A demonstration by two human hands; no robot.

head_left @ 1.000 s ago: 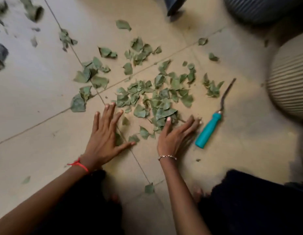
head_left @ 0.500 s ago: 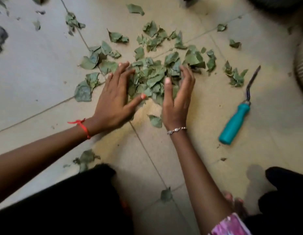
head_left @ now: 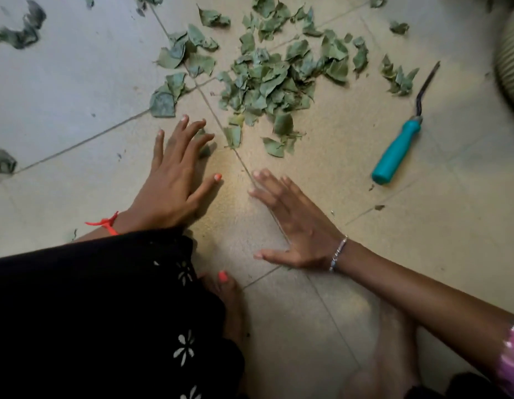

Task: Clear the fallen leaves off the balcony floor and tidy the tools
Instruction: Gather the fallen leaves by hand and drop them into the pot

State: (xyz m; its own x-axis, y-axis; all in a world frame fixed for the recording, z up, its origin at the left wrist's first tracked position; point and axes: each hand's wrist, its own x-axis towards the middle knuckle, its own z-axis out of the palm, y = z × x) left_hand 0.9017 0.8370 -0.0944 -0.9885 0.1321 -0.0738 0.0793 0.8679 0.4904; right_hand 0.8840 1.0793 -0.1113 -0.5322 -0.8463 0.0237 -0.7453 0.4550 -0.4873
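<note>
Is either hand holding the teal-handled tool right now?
No, the teal-handled tool lies on the floor, apart from the left hand and the right hand, both open.

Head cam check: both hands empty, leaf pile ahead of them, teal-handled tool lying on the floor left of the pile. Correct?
One thing is off. The head view shows the teal-handled tool lying on the floor to the right of the leaf pile, not the left. The rest holds: the left hand and right hand are both empty, with the pile ahead of them.

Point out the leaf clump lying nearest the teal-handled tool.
The small clump beside the metal shaft of the tool, lying separate from the big central pile.
</note>
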